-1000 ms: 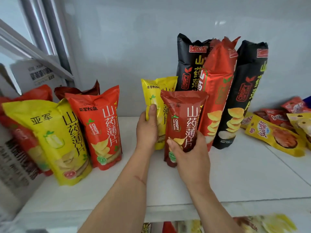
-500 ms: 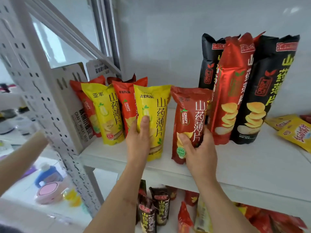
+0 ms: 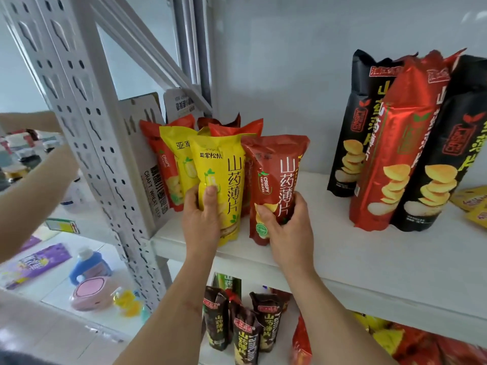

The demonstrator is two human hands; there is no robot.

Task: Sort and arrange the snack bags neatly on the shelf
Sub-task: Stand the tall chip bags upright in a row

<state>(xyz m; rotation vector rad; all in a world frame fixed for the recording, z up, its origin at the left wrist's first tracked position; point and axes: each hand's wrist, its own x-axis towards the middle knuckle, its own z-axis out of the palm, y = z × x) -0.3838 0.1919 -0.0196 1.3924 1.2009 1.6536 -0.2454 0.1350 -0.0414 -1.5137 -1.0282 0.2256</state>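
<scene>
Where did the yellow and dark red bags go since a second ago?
Both hands slid them left: the yellow bag in the left hand and the dark red bag in the right hand now stand beside the left row. The tall bags stayed put.

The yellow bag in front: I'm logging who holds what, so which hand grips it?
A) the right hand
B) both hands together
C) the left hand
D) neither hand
C: the left hand wraps the lower part of the yellow bag, while the right hand grips the dark red bag beside it.
</scene>
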